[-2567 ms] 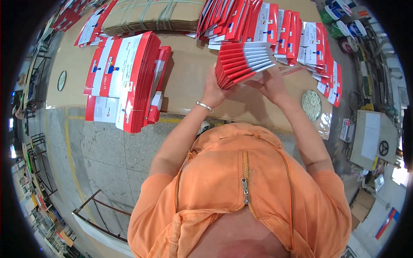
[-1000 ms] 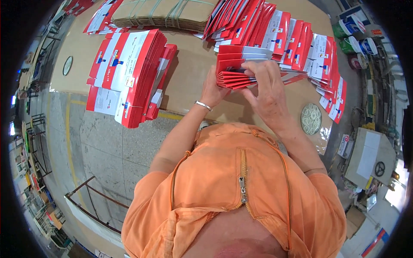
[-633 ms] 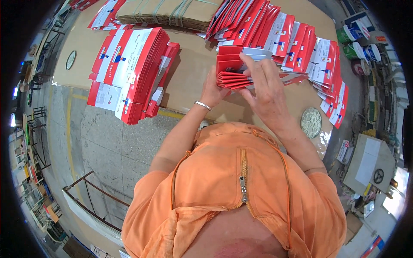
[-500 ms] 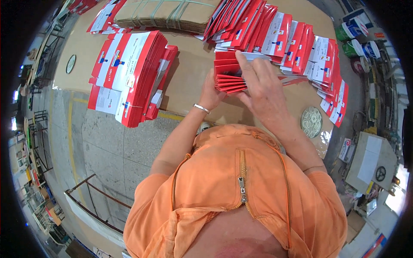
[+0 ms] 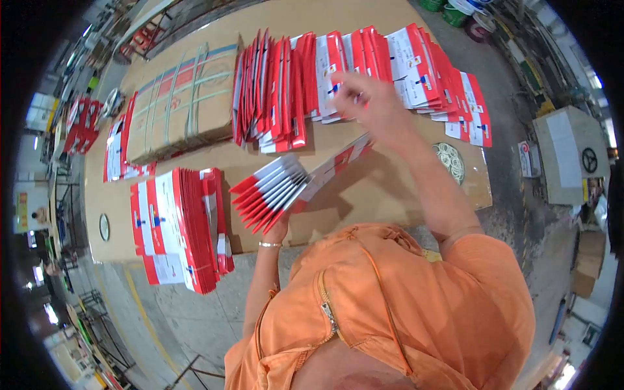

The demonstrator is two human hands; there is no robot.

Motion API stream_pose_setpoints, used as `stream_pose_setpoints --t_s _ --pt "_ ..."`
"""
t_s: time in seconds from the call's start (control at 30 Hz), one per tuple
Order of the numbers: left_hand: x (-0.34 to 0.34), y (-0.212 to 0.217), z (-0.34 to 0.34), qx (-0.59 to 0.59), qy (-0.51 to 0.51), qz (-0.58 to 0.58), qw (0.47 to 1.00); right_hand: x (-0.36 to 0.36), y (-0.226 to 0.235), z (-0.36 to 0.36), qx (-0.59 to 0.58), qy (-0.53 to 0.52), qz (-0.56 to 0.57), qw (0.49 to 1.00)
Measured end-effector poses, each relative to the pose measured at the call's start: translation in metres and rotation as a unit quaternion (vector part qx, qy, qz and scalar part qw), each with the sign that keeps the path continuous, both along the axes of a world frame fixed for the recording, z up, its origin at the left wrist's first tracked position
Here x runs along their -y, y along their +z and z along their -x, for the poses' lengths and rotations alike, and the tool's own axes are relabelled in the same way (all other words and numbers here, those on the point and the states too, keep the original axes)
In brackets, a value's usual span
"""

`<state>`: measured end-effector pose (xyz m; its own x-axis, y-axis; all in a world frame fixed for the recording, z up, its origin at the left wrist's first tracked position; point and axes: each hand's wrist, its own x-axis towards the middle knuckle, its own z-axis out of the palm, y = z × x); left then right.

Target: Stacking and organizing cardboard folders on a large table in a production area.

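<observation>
My left hand [image 5: 279, 229] grips a fanned bunch of red-and-white folded card sleeves [image 5: 276, 188] from below, near the table's front edge. Much of that hand is hidden behind the sleeves. A longer flap of the bunch slants up to the right. Above the table, my right hand [image 5: 374, 107] is raised away from the bunch, in front of a long row of similar card sleeves [image 5: 279, 91]. Its fingers look bent and are smeared by motion, so whether they hold anything is unclear.
A cardboard-covered table [image 5: 364, 201] bears everything. At left stands a thick stack of card sleeves [image 5: 188, 227]; behind it lies a strapped brown bundle [image 5: 185, 104]. A heap of rubber bands [image 5: 448, 162] sits at right, and a small round object [image 5: 104, 227] at far left.
My right hand has left the bunch and moved up toward the row. The left hand has moved left and down in view, with the bunch turned and fanned. The whole view has shifted.
</observation>
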<state>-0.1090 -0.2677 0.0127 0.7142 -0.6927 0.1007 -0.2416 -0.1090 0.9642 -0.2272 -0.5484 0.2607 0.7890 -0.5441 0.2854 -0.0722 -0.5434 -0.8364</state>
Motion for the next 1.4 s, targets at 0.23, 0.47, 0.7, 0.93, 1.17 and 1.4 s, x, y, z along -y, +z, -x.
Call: stream_pose_setpoints --t_s 0.23,0.47,0.7,0.93,1.17,1.4 --pt "0.023 0.054 0.009 -0.02 -0.015 -0.092 0.995 0.186 -0.185 0.033 -0.177 -0.172 0.094 0.965" --pt "0.026 0.064 0.014 -0.072 -0.005 -0.05 0.996 0.146 -0.18 0.0 -0.293 -0.219 0.171 0.915" --pt "0.023 0.06 0.012 -0.105 0.007 -0.07 0.992 0.141 -0.187 -0.028 -0.277 -0.296 0.217 0.888" --pt "0.022 0.051 0.008 0.078 -0.012 -0.141 0.987 0.147 -0.206 -0.036 -0.3 -0.348 0.142 0.877" --pt "-0.012 0.005 0.003 0.031 -0.068 -0.141 0.987 0.19 -0.089 0.005 -0.222 -0.192 0.257 0.921" --pt "0.033 0.115 0.013 0.119 -0.106 0.092 0.983 0.088 0.132 0.083 -0.265 0.053 0.506 0.819"
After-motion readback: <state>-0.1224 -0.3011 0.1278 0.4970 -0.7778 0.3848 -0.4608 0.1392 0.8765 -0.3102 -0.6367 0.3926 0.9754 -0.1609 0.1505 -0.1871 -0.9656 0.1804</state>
